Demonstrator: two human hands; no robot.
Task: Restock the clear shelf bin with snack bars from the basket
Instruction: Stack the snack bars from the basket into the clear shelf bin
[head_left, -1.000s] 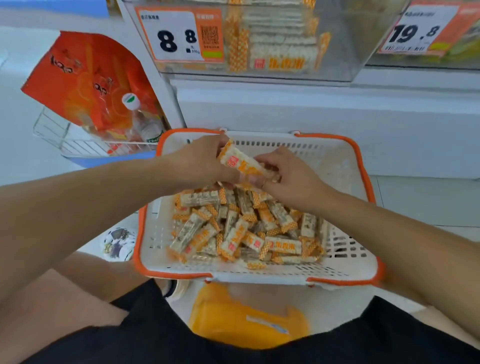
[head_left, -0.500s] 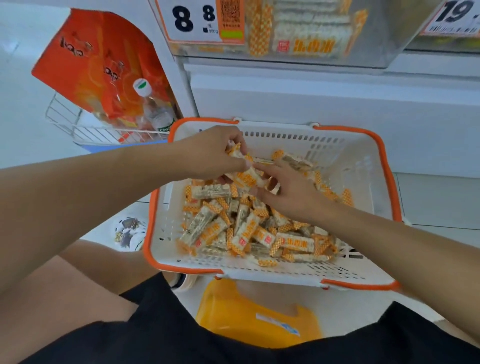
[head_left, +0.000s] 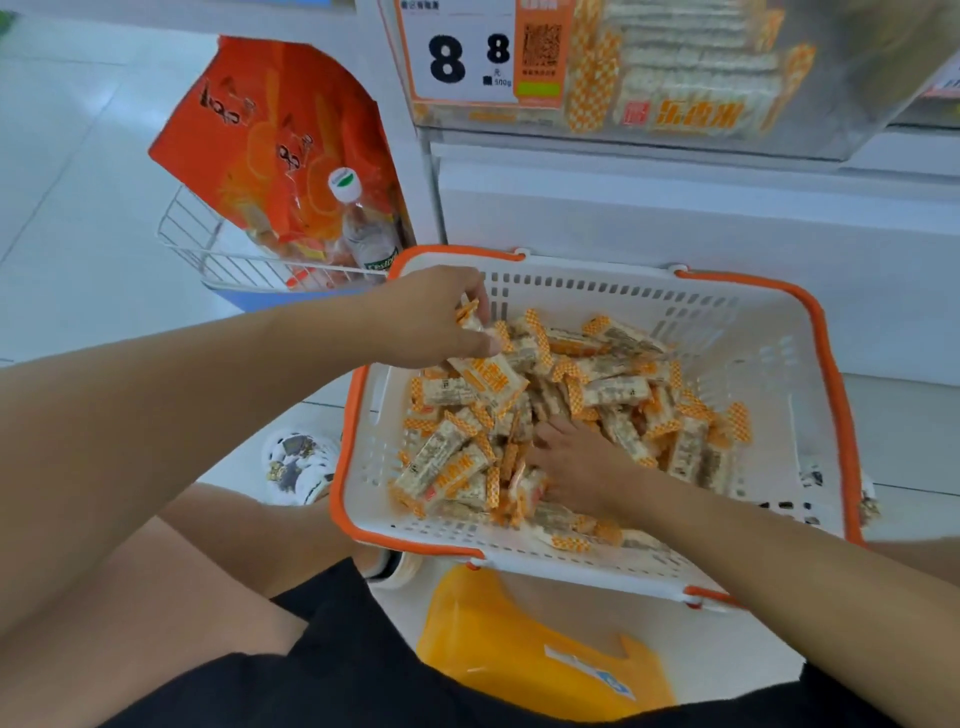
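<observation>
Snack bars lie heaped in the white basket with the orange rim, which sits on the floor in front of the crouching person, below the clear shelf bin at twelve o'clock. The pile is thickest from the basket's centre toward its nine o'clock wall; the three o'clock side shows bare floor.

Left hand, at ten o'clock of the pile, has fingers curled over a small bunch of bars, thumb pressed along one wrapper that hangs below the palm. Right hand is pushed palm down into the heap near six o'clock; its fingertips are buried, so how far they are spread I cannot tell.

Step in hand looks like gathering a handful. To do it well: scoop from under with the right, line the bars up lengthwise, square them against the left hand's bunch, then lift both as one stack so nothing slides out on the way to the bin.

Each bar is a flat oblong in a clear-fronted wrapper, pale grainy filling visible, orange checkered crimped ends, orange lettering. Wrappers look slick; loose ones will likely slip. Bars already in the bin lie stacked flat beside the price card.
</observation>
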